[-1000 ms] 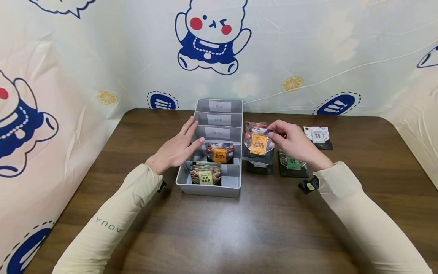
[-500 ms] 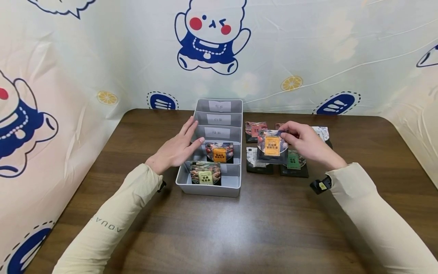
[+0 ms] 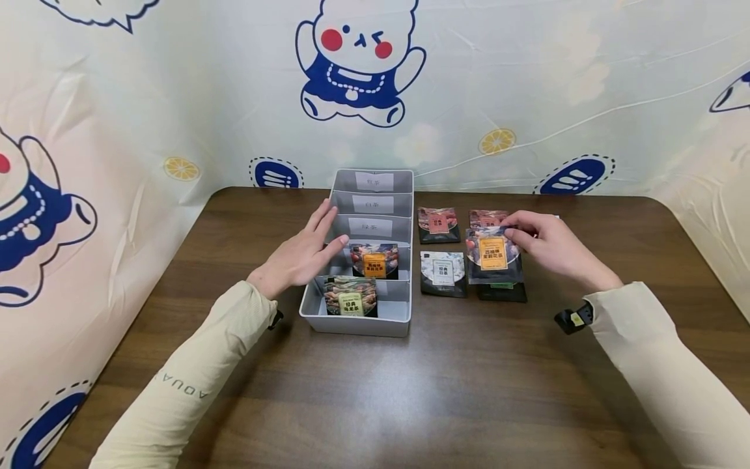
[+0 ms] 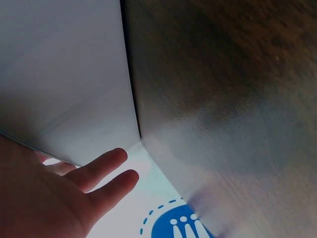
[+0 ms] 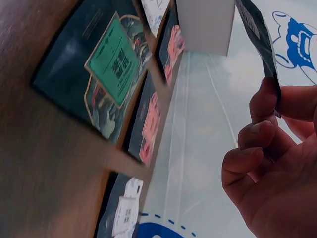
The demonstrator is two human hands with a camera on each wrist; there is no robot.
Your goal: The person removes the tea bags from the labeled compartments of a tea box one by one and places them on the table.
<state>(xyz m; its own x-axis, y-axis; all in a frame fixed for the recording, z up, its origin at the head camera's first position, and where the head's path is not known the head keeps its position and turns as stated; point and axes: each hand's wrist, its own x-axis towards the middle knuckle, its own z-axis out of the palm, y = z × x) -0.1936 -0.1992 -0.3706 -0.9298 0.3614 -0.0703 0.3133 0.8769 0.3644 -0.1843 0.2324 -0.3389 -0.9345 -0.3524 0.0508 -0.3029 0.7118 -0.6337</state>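
Note:
My right hand (image 3: 553, 244) pinches a tea sachet with an orange label (image 3: 493, 255) by its upper right corner, thumb against fingers. In the head view the sachet overlaps a green-labelled tea sachet (image 3: 502, 294); the right wrist view shows it raised off the table. My left hand (image 3: 300, 255) rests at the left rim of a grey divided box (image 3: 355, 327), fingers spread and fairly straight. Inside the box, the front compartment has an olive-green-labelled sachet (image 3: 350, 301), and another orange-labelled sachet (image 3: 375, 264) stands in the compartment behind it.
Right of the box lie a red sachet (image 3: 438, 225) and a white sachet (image 3: 443, 273). Farther right is a second red sachet (image 3: 488, 216). Another white sachet (image 5: 127, 210) is mostly hidden behind my right hand in the head view. Paper labels (image 3: 370, 227) mark the rear compartments.
My right hand has carried the orange-labelled sachet rightward from beside the box, uncovering the near red and white sachets. The left hand keeps its place at the rim.

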